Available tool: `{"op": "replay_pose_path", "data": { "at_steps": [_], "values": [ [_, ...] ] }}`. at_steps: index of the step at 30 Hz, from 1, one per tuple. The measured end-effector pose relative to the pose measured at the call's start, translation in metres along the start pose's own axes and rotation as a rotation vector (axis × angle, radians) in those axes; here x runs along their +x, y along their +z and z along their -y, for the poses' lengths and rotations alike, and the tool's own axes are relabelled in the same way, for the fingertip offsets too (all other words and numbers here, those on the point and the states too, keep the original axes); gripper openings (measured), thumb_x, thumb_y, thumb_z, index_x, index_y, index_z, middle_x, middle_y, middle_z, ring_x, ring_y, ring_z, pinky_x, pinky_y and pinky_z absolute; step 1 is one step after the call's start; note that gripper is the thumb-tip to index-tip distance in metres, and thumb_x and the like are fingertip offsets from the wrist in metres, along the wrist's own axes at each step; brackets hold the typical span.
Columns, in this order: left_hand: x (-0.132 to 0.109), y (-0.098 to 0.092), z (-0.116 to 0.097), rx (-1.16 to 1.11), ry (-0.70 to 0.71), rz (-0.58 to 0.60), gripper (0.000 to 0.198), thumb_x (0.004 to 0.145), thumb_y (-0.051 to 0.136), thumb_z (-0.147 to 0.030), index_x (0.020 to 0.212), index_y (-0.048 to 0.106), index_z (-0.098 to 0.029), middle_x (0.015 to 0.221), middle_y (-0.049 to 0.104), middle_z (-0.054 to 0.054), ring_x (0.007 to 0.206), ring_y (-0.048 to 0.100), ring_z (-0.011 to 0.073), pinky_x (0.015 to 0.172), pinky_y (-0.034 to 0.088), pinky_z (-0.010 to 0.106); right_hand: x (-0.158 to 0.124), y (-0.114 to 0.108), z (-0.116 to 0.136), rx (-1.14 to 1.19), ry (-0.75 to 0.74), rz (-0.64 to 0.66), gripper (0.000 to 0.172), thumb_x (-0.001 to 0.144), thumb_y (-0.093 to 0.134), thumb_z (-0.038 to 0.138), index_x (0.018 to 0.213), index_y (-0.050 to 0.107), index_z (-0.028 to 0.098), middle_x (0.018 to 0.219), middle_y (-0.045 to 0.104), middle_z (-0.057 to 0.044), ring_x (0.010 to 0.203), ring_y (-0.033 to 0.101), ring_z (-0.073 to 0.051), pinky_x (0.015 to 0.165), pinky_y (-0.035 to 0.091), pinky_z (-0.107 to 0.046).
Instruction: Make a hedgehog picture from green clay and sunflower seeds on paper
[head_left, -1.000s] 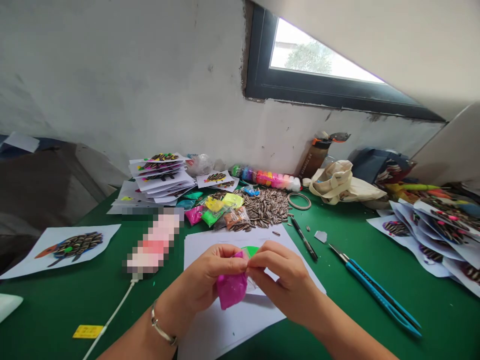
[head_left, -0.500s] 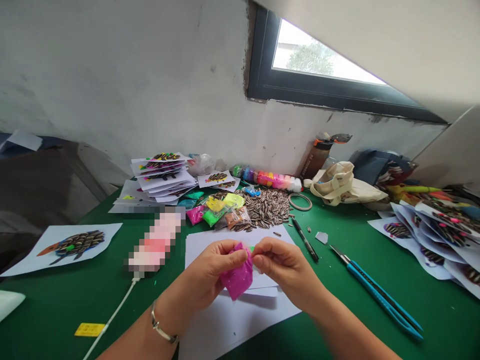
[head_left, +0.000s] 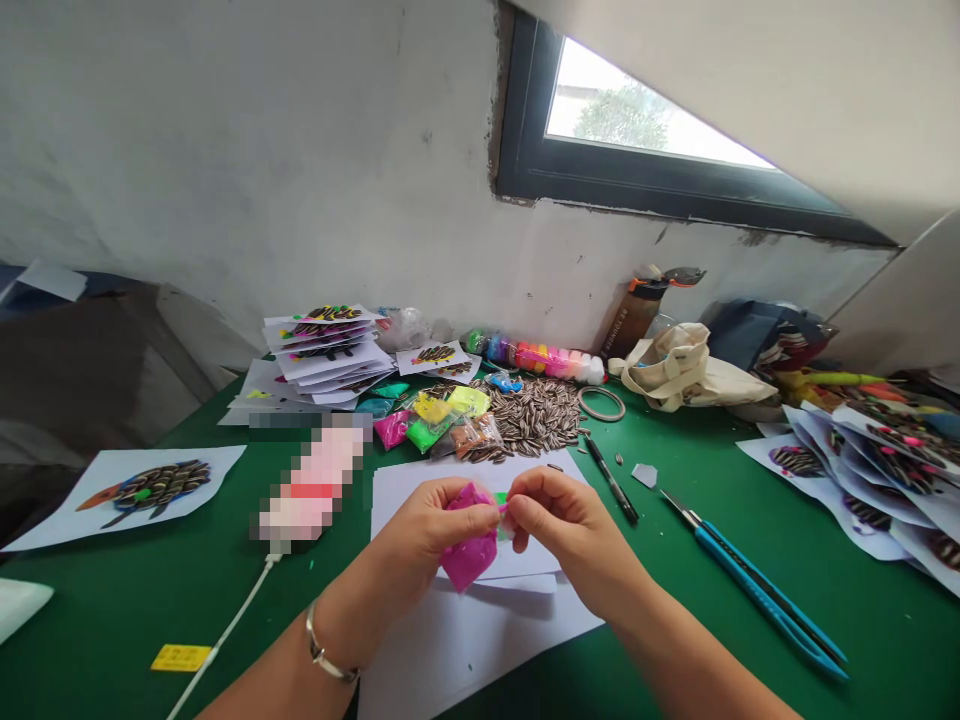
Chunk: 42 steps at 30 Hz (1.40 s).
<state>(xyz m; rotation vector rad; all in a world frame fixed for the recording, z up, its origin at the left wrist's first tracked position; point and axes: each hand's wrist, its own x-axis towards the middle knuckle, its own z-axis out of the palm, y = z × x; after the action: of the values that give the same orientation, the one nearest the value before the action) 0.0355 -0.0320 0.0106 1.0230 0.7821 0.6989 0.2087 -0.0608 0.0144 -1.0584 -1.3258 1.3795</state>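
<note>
A magenta packet of modelling clay (head_left: 471, 550) is pinched between the thumb and fingers of my left hand (head_left: 429, 530), above the white paper sheets (head_left: 420, 640). My right hand (head_left: 556, 515) is closed at the packet's top end, its thumb and forefinger pinching a small bit of pink clay drawn out there. A green patch on clear plastic shows between the two hands. Behind them lie several bags of coloured clay (head_left: 427, 425) and a heap of striped sunflower seeds (head_left: 536, 415).
Right of the paper lie a black pen (head_left: 611, 482) and blue tweezers (head_left: 765, 585). Stacked seed pictures stand at the left (head_left: 322, 350) and right (head_left: 862, 480). A pixelated pink object (head_left: 311, 485) with a white cable lies on the left. A brown bottle (head_left: 634, 315) leans by the wall.
My right hand has shifted slightly and now draws a bit of pink clay from the packet's opening. More of the green patch shows. My left hand keeps its hold.
</note>
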Motion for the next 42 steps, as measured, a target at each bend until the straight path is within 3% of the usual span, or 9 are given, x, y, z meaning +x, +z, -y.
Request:
{"op": "replay_pose_path", "data": {
  "at_steps": [3, 9, 15, 20, 22, 25, 29, 35, 42],
  "values": [
    [0.000, 0.000, 0.000, 0.036, 0.009, -0.007, 0.033, 0.068, 0.077, -0.042, 0.070, 0.061, -0.013, 0.059, 0.054, -0.002, 0.052, 0.042, 0.0068, 0.048, 0.029, 0.019, 0.001, 0.002, -0.002, -0.017, 0.013, -0.005, 0.013, 0.081, 0.063, 0.028, 0.077, 0.058, 0.017, 0.068, 0.058, 0.001, 0.062, 0.055, -0.012, 0.061, 0.045, -0.026],
    [0.004, -0.002, 0.003, 0.154, 0.016, -0.051, 0.038, 0.065, 0.078, -0.045, 0.069, 0.060, -0.013, 0.058, 0.050, -0.004, 0.052, 0.041, 0.0069, 0.049, 0.030, 0.020, 0.001, 0.003, -0.005, -0.272, -0.062, -0.060, 0.001, 0.079, 0.056, 0.019, 0.079, 0.056, 0.019, 0.068, 0.052, 0.003, 0.063, 0.047, -0.011, 0.058, 0.039, -0.024],
    [0.006, -0.003, 0.007, 0.253, 0.003, -0.057, 0.033, 0.066, 0.075, -0.042, 0.068, 0.060, -0.013, 0.059, 0.050, -0.003, 0.053, 0.042, 0.0081, 0.050, 0.031, 0.021, 0.001, 0.001, -0.007, -0.482, -0.068, -0.031, 0.011, 0.080, 0.050, 0.016, 0.079, 0.061, 0.019, 0.067, 0.057, 0.002, 0.063, 0.050, -0.012, 0.058, 0.038, -0.023],
    [0.008, -0.004, 0.011, 0.308, -0.009, -0.068, 0.031, 0.067, 0.075, -0.041, 0.064, 0.060, -0.013, 0.057, 0.050, -0.003, 0.054, 0.043, 0.0088, 0.049, 0.030, 0.021, 0.003, -0.001, -0.018, -0.786, -0.194, -0.130, 0.015, 0.080, 0.048, 0.015, 0.073, 0.061, 0.019, 0.068, 0.059, -0.001, 0.064, 0.050, -0.014, 0.061, 0.036, -0.027],
    [0.009, -0.005, 0.011, 0.286, -0.006, -0.080, 0.032, 0.067, 0.075, -0.042, 0.066, 0.062, -0.013, 0.058, 0.052, -0.002, 0.054, 0.044, 0.0088, 0.050, 0.031, 0.021, 0.007, -0.005, -0.020, -0.698, -0.173, -0.179, 0.015, 0.080, 0.049, 0.018, 0.079, 0.064, 0.019, 0.070, 0.061, -0.002, 0.065, 0.052, -0.016, 0.063, 0.038, -0.029],
    [0.011, -0.010, 0.009, 0.202, 0.025, -0.142, 0.034, 0.067, 0.077, -0.045, 0.072, 0.065, -0.013, 0.061, 0.056, -0.002, 0.054, 0.046, 0.0089, 0.050, 0.034, 0.021, 0.012, -0.014, -0.019, -0.270, -0.017, -0.214, 0.022, 0.081, 0.057, 0.031, 0.097, 0.067, 0.018, 0.079, 0.067, -0.004, 0.066, 0.058, -0.016, 0.064, 0.043, -0.029],
    [0.015, -0.019, 0.006, 0.102, 0.075, -0.300, 0.040, 0.067, 0.076, -0.052, 0.074, 0.067, -0.014, 0.065, 0.060, 0.000, 0.056, 0.050, 0.0096, 0.051, 0.037, 0.020, 0.016, -0.017, -0.012, 0.118, 0.128, -0.144, 0.028, 0.078, 0.068, 0.042, 0.088, 0.068, 0.016, 0.075, 0.068, -0.004, 0.059, 0.058, -0.013, 0.061, 0.044, -0.027],
    [0.018, -0.034, 0.003, 0.241, 0.202, -0.473, 0.043, 0.068, 0.074, -0.052, 0.086, 0.072, -0.013, 0.075, 0.068, 0.004, 0.063, 0.059, 0.0145, 0.056, 0.044, 0.023, 0.015, -0.014, -0.011, 0.263, 0.158, -0.107, 0.026, 0.077, 0.071, 0.039, 0.081, 0.063, 0.016, 0.068, 0.067, -0.001, 0.053, 0.053, -0.008, 0.055, 0.038, -0.023],
    [0.038, -0.055, -0.008, 0.423, 0.333, -0.628, 0.042, 0.074, 0.067, -0.048, 0.101, 0.070, -0.015, 0.096, 0.073, 0.008, 0.083, 0.066, 0.0207, 0.072, 0.050, 0.028, 0.014, -0.012, -0.005, 0.253, 0.209, -0.094, 0.023, 0.073, 0.068, 0.032, 0.088, 0.062, 0.016, 0.072, 0.068, -0.001, 0.056, 0.058, -0.010, 0.061, 0.044, -0.026]
  ]
}}
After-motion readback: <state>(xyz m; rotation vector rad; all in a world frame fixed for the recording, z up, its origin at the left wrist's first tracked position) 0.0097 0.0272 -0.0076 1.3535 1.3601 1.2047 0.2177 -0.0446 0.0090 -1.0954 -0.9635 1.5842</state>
